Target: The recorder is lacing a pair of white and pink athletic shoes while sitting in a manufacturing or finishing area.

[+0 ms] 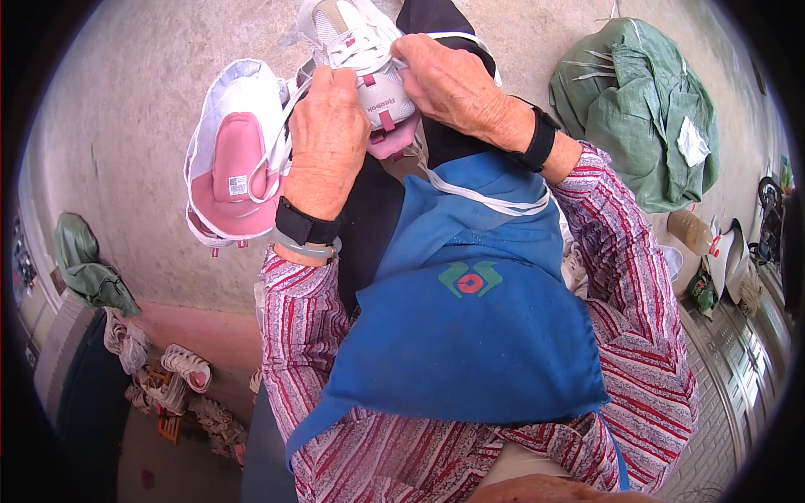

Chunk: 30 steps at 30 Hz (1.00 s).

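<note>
A white sneaker (pixel 345 32) with pink tabs and a pink tongue rests on my dark-trousered legs, partly laced. My left hand (pixel 329 130) is closed at its left side, pinching a white shoelace (pixel 296 99) that trails toward a second shoe. On the opposite side my right hand (pixel 457 88) pinches the lacing near the eyelets; its fingertips partly hide the lace. To the left lies a white and pink shoe upper (pixel 235 155), spread open, with its pink tongue showing. Loose white laces (pixel 495 201) drape across my blue apron (pixel 470 335).
A large green woven sack (pixel 637 113) stands on the concrete floor (pixel 134 151) at the right. Several light shoes (pixel 186 369) lie at lower left, below a smaller green sack (pixel 84 260). A plastic bottle (pixel 692 230) and other items are at the right rim.
</note>
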Motion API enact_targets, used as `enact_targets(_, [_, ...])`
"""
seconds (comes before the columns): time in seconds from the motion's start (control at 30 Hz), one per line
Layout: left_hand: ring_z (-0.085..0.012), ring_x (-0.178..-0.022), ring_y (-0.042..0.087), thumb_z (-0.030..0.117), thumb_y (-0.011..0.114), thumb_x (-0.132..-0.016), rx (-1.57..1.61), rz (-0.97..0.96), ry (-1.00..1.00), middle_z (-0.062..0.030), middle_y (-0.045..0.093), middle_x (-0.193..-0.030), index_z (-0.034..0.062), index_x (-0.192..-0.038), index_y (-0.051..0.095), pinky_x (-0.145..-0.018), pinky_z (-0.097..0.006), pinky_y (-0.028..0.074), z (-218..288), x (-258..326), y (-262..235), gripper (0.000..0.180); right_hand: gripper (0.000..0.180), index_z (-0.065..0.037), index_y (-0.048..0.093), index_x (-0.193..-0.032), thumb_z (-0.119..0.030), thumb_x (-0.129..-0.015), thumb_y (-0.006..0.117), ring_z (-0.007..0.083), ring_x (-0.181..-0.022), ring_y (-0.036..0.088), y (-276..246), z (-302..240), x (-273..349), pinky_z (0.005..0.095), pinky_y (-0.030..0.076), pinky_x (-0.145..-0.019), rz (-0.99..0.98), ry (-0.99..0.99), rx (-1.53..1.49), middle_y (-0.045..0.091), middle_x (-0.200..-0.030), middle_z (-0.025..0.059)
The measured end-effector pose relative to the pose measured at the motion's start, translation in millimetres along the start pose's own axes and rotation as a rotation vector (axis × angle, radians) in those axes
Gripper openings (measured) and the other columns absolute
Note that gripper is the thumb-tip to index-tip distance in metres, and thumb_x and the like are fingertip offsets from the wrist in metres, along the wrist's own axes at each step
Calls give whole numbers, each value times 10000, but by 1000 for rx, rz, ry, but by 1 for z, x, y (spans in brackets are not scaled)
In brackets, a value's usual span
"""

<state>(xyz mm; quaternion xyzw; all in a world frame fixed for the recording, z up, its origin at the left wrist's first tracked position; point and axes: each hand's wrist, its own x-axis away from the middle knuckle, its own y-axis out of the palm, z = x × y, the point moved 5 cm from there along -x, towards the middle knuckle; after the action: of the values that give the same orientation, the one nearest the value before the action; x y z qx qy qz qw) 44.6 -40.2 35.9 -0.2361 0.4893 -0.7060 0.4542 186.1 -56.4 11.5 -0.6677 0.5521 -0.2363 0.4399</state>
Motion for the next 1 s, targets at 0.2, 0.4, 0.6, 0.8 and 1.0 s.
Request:
enact_targets(0.2, [-363, -759, 585, 63, 544, -847, -2, -170, 127, -170, 565, -794, 8, -850, 557, -655, -427, 467, -7, -17, 6, 57, 217, -56, 527, -957, -113, -761, 598, 257, -671, 642, -4, -15, 0, 352, 508, -547, -78, -95, 223, 557, -857, 104])
enact_targets(0.4, [-328, -720, 582, 76, 618, -816, 302, 55, 73, -149, 563, -754, 22, -890, 601, -649, -377, 468, -12, -10, 6, 93, 109, -55, 591, -772, -145, -717, 618, 211, -692, 627, -6, -17, -19, 328, 501, -536, 34, -260, 385, 522, -835, 72])
enact_targets(0.6, [-347, -754, 583, 104, 608, -825, 252, -4, -42, -142, 544, -835, 38, -871, 594, -656, -426, 479, -17, 1, -7, 82, 47, -46, 592, -827, -62, -787, 611, 253, -741, 566, -43, -43, -9, 335, 464, -655, 37, -205, -404, 523, -809, 95])
enact_targets(0.8, [-313, -737, 581, 115, 604, -831, 434, 20, -94, -131, 534, -834, 28, -857, 581, -667, -396, 471, -29, 0, 12, 94, 74, -24, 583, -816, -84, -855, 599, 166, -759, 542, -41, -64, 4, 291, 433, -679, -264, 3, -1113, 529, -801, 58])
enact_targets(1.0, [-251, -755, 585, 108, 602, -845, 235, -15, -101, -103, 560, -854, 40, -914, 592, -672, -349, 466, -19, 10, 1, 97, 107, -17, 532, -831, -112, -869, 561, 302, -710, 527, -11, -44, 41, 351, 437, -645, -452, -10, -698, 511, -774, 130])
